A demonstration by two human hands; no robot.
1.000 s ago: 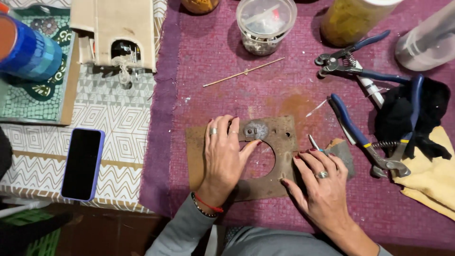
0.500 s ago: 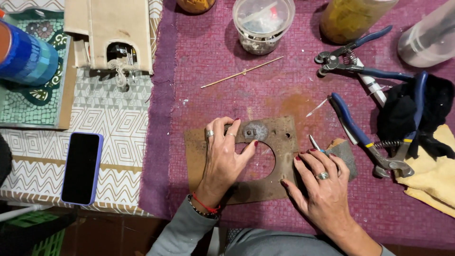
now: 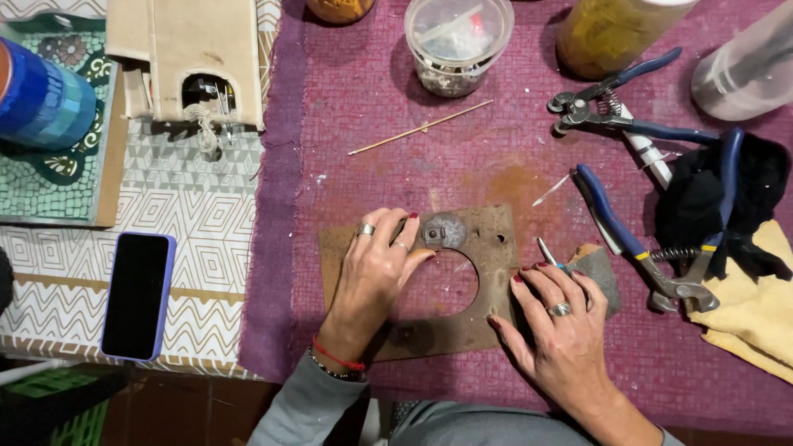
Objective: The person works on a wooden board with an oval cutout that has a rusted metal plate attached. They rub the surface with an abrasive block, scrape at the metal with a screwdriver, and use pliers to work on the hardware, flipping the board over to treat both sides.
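Left hand [image 3: 376,268], spread flat a second ago, is now curling its fingertips onto the grey disc [image 3: 440,231] atop the rusty plate [image 3: 487,318]; right hand [image 3: 557,318] is resting open, steadying the plate's near edge.

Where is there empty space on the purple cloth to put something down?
Bare purple cloth lies between the thin wooden stick and the rusty metal plate. The right side is crowded: blue-handled pliers, black cloth, yellow cloth.
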